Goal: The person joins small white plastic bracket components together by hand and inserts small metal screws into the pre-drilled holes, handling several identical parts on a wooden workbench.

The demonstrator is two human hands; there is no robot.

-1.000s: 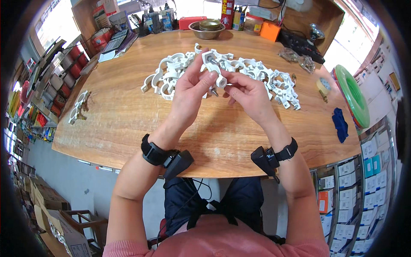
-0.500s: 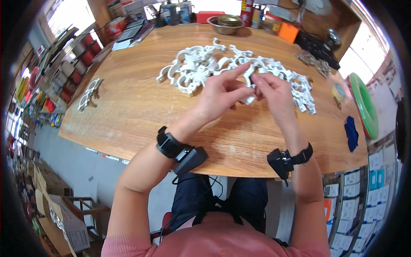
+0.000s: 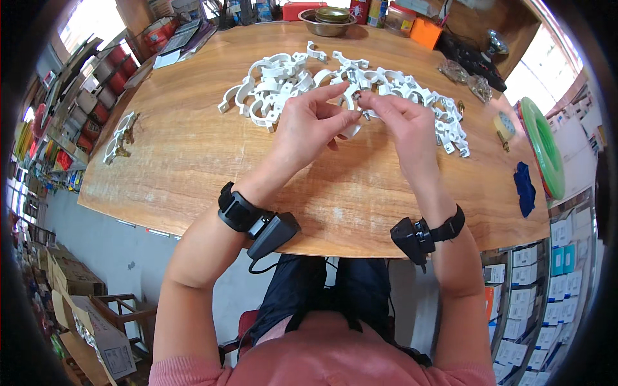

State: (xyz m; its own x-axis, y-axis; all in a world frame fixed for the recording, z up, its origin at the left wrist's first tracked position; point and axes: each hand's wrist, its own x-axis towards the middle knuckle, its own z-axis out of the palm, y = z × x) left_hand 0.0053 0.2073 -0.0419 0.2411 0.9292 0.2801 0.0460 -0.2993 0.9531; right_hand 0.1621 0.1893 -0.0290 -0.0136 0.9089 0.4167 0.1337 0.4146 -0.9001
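Note:
Over the middle of the table, my left hand (image 3: 308,123) pinches a curved white plastic pipe clamp (image 3: 351,130) between thumb and fingers. My right hand (image 3: 408,121) is closed close beside it, its thumb and forefinger holding a small metal fastener (image 3: 358,95) at the clamp's upper end. Whether the fastener touches the clamp cannot be made out. Just beyond both hands lies a heap of similar white pipe clamps (image 3: 278,69), some with metal screws on the right side. Fingers hide part of the held clamp.
A few white clamps with brass-coloured fittings (image 3: 120,136) lie at the table's left. Metal bowls (image 3: 327,27) and an orange box (image 3: 425,33) stand along the back. On the right are clear bags (image 3: 479,87), a tape roll (image 3: 505,125), a blue cloth (image 3: 524,190) and green coiled tubing (image 3: 542,148).
The view has shifted slightly, so the table sits further left and higher. My right fingertips have moved a little up along the clamp, and the metal fastener now shows. Both grips stay closed.

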